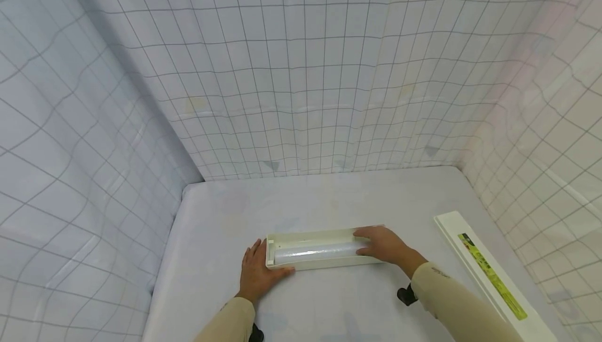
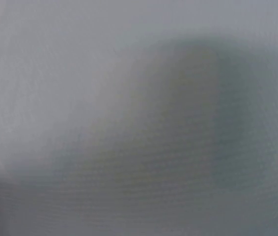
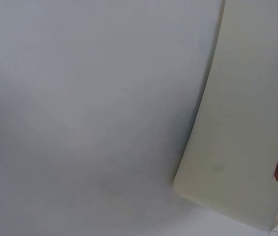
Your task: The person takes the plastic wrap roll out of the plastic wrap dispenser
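Note:
A long cream-white plastic dispenser box [image 1: 324, 265] lies uncovered on the cloth. Inside it is a shiny roll of clear plastic film [image 1: 310, 252]. My left hand [image 1: 258, 274] grips the box's left end, thumb along the front wall and fingers round the outer end. At the right end, my right hand [image 1: 385, 244] reaches in from above, its fingers round the end of the film roll, which they partly hide. The right wrist view has the box's outer wall [image 3: 242, 123] with a small slot. Only blurred grey fills the left wrist view.
A long white lid [image 1: 463, 240] with a yellow-green label lies slantwise on the right side of the white-covered table [image 1: 226, 206]. Checked white cloth walls [image 1: 305, 86] enclose the table at the back and both sides.

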A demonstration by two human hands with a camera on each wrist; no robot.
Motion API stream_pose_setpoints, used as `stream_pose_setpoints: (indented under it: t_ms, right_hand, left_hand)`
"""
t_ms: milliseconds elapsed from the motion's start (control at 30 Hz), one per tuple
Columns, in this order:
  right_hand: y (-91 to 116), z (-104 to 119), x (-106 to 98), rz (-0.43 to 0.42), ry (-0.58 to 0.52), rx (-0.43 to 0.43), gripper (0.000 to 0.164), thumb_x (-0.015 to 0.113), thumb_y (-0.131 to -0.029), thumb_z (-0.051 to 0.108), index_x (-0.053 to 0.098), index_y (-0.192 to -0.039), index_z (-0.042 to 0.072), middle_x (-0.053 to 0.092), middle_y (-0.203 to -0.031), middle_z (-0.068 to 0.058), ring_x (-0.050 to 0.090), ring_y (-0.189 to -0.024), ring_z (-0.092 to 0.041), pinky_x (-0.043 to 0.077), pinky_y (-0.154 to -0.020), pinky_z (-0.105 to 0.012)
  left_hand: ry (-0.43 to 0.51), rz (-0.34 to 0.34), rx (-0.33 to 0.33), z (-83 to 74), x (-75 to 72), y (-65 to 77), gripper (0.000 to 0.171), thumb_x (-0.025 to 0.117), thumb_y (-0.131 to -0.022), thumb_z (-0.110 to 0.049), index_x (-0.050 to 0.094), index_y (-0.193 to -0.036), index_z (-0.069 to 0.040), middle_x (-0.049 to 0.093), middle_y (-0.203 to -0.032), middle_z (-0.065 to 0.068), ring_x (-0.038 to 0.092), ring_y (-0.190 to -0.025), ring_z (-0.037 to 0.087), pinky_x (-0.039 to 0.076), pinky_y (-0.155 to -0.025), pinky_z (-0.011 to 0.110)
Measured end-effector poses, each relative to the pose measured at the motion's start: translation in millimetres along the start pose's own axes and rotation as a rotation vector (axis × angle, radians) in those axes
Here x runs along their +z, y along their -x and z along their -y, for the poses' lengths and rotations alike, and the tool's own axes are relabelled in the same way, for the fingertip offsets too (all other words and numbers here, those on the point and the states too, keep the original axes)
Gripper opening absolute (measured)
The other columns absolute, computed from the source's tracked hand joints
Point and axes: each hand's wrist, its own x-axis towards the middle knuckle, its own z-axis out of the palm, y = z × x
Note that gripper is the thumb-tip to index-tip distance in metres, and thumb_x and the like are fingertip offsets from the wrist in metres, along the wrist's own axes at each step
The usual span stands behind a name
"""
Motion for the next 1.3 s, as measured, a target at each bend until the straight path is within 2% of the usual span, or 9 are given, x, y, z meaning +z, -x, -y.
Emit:
stream_pose_setpoints:
  t_ms: [133,367,567,800,967,1300]
  right_hand:
    - [-1.2,2.6,-0.4,-0.001,0.013,-0.031,0.057,0.084,-0.082,0.040,0.069,-0.131,0.014,0.068,-0.138,-0.004,0.062,-0.131,-0.031,0.047,-0.114,-0.055]
    - [-5.1,3.1,1.7,0.006,0.073,-0.074,0.058,0.085,-0.082,0.041,0.070,-0.132,0.016,0.067,-0.140,-0.001,0.063,-0.130,-0.029,0.050,-0.112,-0.051]
    - [-8.7,4.4,0.6,0.014,0.091,-0.105,0.059,0.086,-0.081,0.040,0.070,-0.130,0.013,0.068,-0.138,-0.005,0.064,-0.128,-0.031,0.052,-0.110,-0.051]
    - [-13.2,3.6,3.4,0.013,0.124,-0.102,0.059,0.086,-0.079,0.044,0.072,-0.129,0.015,0.069,-0.136,-0.004,0.066,-0.126,-0.029,0.053,-0.108,-0.051]
    - [-15.5,4.7,4.4,0.012,0.120,-0.091,0.058,0.087,-0.079,0.044,0.073,-0.127,0.016,0.071,-0.134,-0.003,0.066,-0.125,-0.029,0.053,-0.108,-0.051]
    - [-18.6,2.6,6.7,0.069,0.116,-0.078,0.064,0.085,-0.081,0.044,0.068,-0.136,0.017,0.068,-0.139,-0.002,0.065,-0.127,-0.029,0.052,-0.109,-0.053]
  left_hand:
    - [-0.005,-0.011,0.006,0.2,1.2,0.1,0.115,0.088,-0.058,-0.069,0.048,-0.148,-0.011,0.059,-0.146,0.012,0.037,-0.149,0.037,0.017,-0.128,0.058]
    - [-0.002,0.021,-0.017,-2.5,-2.1,0.8,0.117,0.089,-0.059,-0.068,0.045,-0.151,-0.010,0.058,-0.148,0.012,0.034,-0.152,0.036,0.015,-0.130,0.055]
    - [-0.006,0.046,-0.035,-4.5,-4.7,0.5,0.118,0.088,-0.060,-0.069,0.043,-0.153,-0.012,0.056,-0.150,0.010,0.031,-0.153,0.034,0.012,-0.131,0.053]
    - [-0.014,0.053,-0.035,-4.8,-6.5,0.3,0.118,0.088,-0.060,-0.070,0.043,-0.152,-0.012,0.056,-0.150,0.010,0.031,-0.153,0.034,0.013,-0.131,0.054]
    - [-0.010,0.033,-0.022,-4.9,-6.7,0.5,0.116,0.089,-0.060,-0.068,0.045,-0.151,-0.011,0.058,-0.148,0.011,0.034,-0.152,0.036,0.015,-0.130,0.056]
    - [0.005,0.039,-0.024,-4.2,-4.8,0.7,0.112,0.089,-0.060,-0.068,0.048,-0.148,-0.013,0.054,-0.152,0.013,0.033,-0.152,0.036,0.014,-0.130,0.054]
